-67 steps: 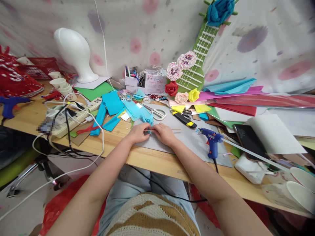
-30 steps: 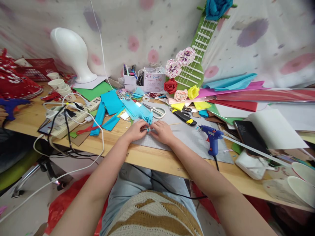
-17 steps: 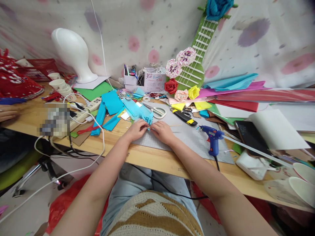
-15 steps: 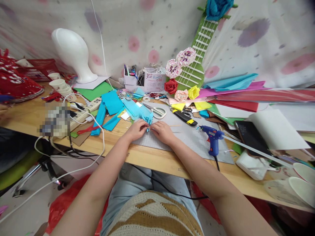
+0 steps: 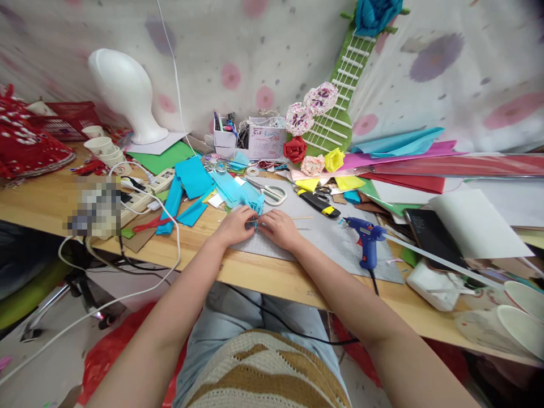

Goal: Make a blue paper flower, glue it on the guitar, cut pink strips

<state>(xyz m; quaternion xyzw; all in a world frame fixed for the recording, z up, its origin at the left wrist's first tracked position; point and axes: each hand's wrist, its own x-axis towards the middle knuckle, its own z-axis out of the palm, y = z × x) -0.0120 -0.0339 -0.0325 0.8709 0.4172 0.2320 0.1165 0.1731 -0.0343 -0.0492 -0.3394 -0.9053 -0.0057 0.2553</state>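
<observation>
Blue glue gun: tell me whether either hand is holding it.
No, the blue glue gun sits on the grey mat, apart from both the left hand and the right hand.

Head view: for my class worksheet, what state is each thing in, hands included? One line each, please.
Left hand: fingers closed on the thin stick.
Right hand: fingers bent over it, grip hidden.
Light blue paper at the fingers: crumpled.
Scissors: lying down, blade opening unclear.
Utility knife: lying down, blade unclear.
Glue gun: corded, glue stick protruding from its back.
Power strip: plugged into, partly blurred.
Foam head: upright.
</observation>
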